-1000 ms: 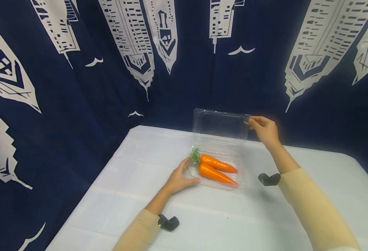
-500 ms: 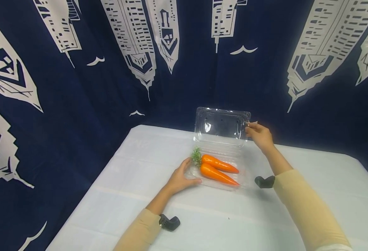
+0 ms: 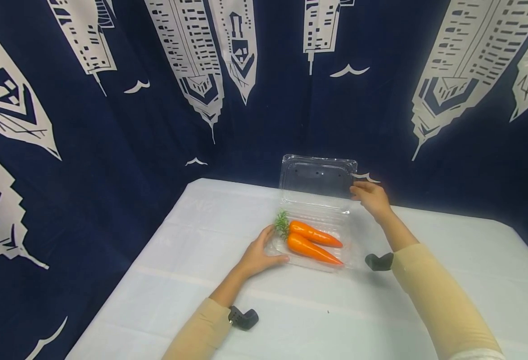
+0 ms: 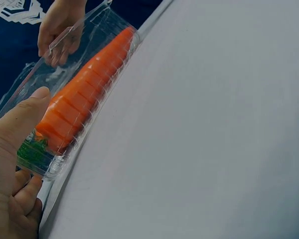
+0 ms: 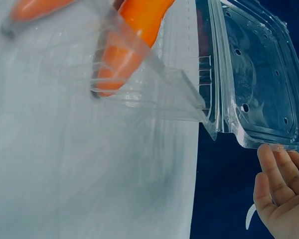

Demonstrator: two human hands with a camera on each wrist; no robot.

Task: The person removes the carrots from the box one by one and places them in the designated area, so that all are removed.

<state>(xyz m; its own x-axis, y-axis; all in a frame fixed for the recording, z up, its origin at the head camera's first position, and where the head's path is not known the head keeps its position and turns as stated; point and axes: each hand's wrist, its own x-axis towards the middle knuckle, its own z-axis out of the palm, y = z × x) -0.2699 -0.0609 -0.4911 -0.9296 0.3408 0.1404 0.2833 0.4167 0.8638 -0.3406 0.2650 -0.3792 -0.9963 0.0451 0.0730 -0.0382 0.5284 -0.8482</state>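
Note:
A clear plastic clamshell container point(image 3: 311, 268) lies on the table with its lid point(image 3: 318, 175) raised at the back. Two orange carrots point(image 3: 311, 249) rest in the base, green leafy tops point(image 3: 282, 223) toward the left. At the base's left front corner, my left hand point(image 3: 255, 257) holds the container, thumb along the near side and fingers at the left end. My right hand point(image 3: 373, 199) is at the lid's right edge. In the right wrist view, fairly straight fingertips point(image 5: 276, 152) touch the lid's rim; the lid has small round holes.
The container stands toward the back of a white-covered table point(image 3: 227, 210). Behind it hangs a dark blue cloth point(image 3: 264, 125) printed with white buildings. Black wrist devices point(image 3: 243, 318) sit at both wrists.
My right hand has slid down from the lid's top right corner to its side edge, moving slightly left. The lid's tilt shifts a little. My left hand and the carrots stay in place.

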